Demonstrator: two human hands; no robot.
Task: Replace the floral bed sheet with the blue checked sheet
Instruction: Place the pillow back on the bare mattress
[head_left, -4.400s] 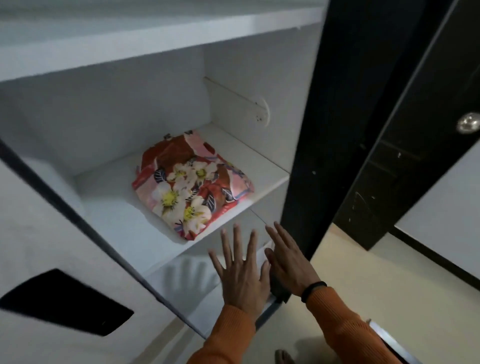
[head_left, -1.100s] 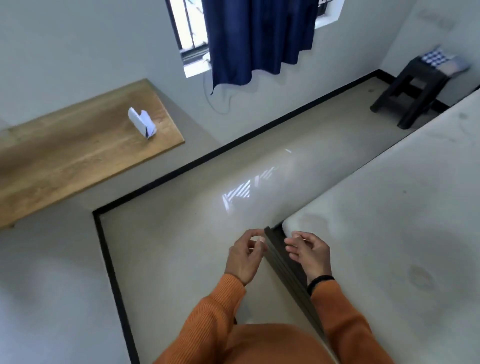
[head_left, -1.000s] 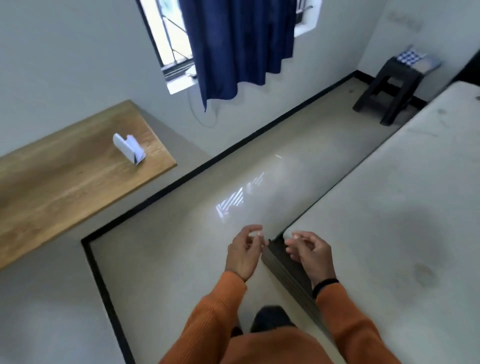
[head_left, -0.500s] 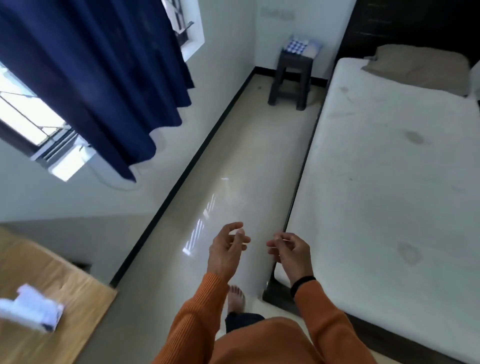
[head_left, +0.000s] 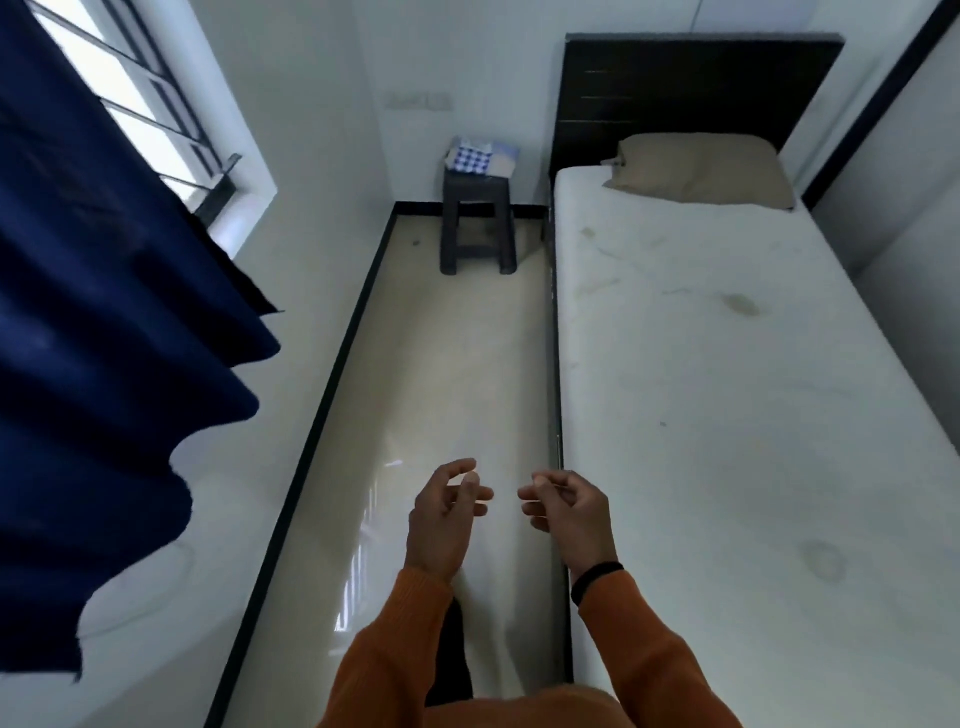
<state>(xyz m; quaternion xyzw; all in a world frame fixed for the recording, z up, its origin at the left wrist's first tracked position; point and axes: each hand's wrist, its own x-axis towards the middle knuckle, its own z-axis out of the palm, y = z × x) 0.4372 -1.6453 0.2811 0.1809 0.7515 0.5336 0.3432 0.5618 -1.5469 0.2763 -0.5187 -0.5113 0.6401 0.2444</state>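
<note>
The folded blue checked sheet (head_left: 474, 157) lies on a dark stool (head_left: 477, 223) at the far end of the floor strip, beside the bed's head. The mattress (head_left: 727, 389) is bare and stained, with a tan pillow (head_left: 698, 169) at the headboard. My left hand (head_left: 447, 514) and my right hand (head_left: 569, 512) hover side by side over the floor near the mattress edge, fingers loosely curled, holding nothing. The floral sheet is not in sight.
A dark blue curtain (head_left: 104, 338) hangs at the left in front of a window (head_left: 156, 119). A narrow strip of glossy floor (head_left: 447, 374) runs between the wall and the bed up to the stool. A dark headboard (head_left: 691, 88) stands against the far wall.
I have left the cupboard with the floral sheet and turned toward the bed. The view swung from the wooden table to the floor strip and stool. Both hands stay empty.
</note>
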